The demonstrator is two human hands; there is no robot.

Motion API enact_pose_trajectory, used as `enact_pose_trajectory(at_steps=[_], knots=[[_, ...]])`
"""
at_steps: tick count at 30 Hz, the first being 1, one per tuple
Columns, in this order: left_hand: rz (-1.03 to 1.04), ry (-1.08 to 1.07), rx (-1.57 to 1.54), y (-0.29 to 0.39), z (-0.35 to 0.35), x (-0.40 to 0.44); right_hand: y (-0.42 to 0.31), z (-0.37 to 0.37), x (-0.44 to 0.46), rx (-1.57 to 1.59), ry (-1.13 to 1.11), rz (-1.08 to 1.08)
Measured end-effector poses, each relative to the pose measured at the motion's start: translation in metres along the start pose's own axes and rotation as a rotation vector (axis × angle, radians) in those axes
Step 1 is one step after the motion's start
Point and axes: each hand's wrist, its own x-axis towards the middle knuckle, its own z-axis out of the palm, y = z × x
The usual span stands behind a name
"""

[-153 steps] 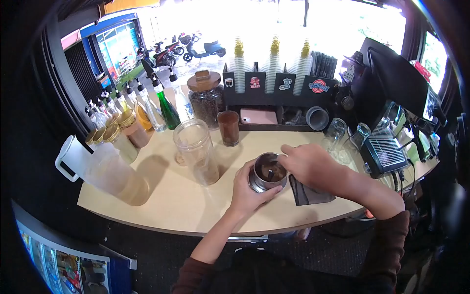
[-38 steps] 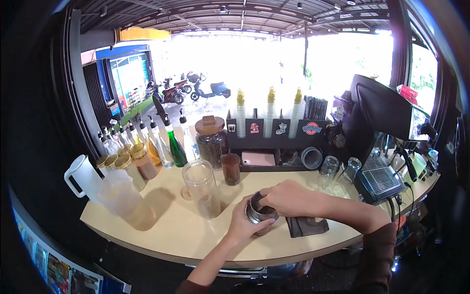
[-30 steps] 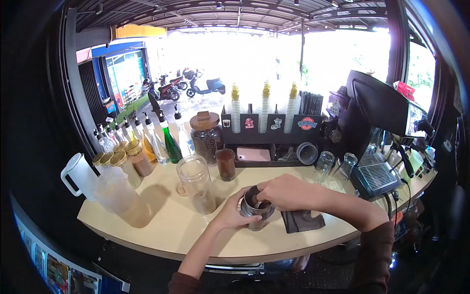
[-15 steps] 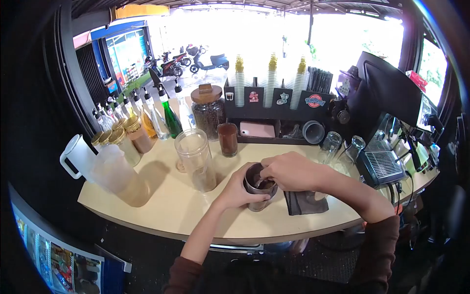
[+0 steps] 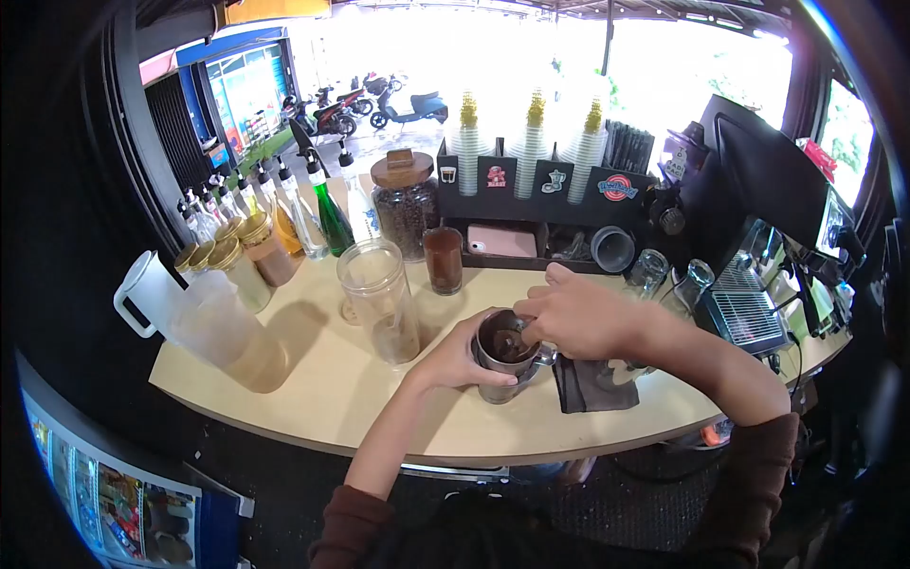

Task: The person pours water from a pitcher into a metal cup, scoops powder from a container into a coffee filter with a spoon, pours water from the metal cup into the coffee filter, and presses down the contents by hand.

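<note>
A metal milk pitcher (image 5: 500, 379) stands on the counter with dark brown liquid inside, its handle on the right. My left hand (image 5: 453, 358) is wrapped round the pitcher's left side, thumb across the front. Above the rim, my right hand (image 5: 573, 318) is closed in a pinch on what looks like a spoon, dipping into the liquid; most of it is hidden by the fingers. To the left stands a tall clear plastic container (image 5: 379, 299) with a little residue at the bottom. A glass of brown drink (image 5: 443, 261) is behind the pitcher.
A dark folded cloth (image 5: 595, 387) lies right of the pitcher. Frosted jugs (image 5: 223, 332), lidded jars (image 5: 237, 275) and pump bottles (image 5: 327, 213) line the left. A black cup organizer (image 5: 517, 185) stands behind; glass carafes (image 5: 687, 284) and an espresso machine (image 5: 744, 289) are at right.
My right hand has moved slightly up and right over the pitcher, uncovering its handle and more of the liquid. My left hand keeps its hold. The view has shifted a little.
</note>
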Motion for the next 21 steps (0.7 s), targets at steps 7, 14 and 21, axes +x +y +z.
enact_pose_trajectory(at_steps=[7, 14, 21], knots=[[-0.021, 0.013, 0.009, 0.0, 0.001, -0.001, -0.012, 0.026, 0.012, -0.071, 0.131, 0.08], [0.013, 0.044, 0.114, 0.005, 0.003, -0.002, -0.044, 0.018, 0.0, -0.102, 0.001, 0.303], [0.094, 0.176, 0.297, 0.018, 0.012, -0.005, -0.046, 0.023, 0.001, -0.057, 0.096, 0.381]])
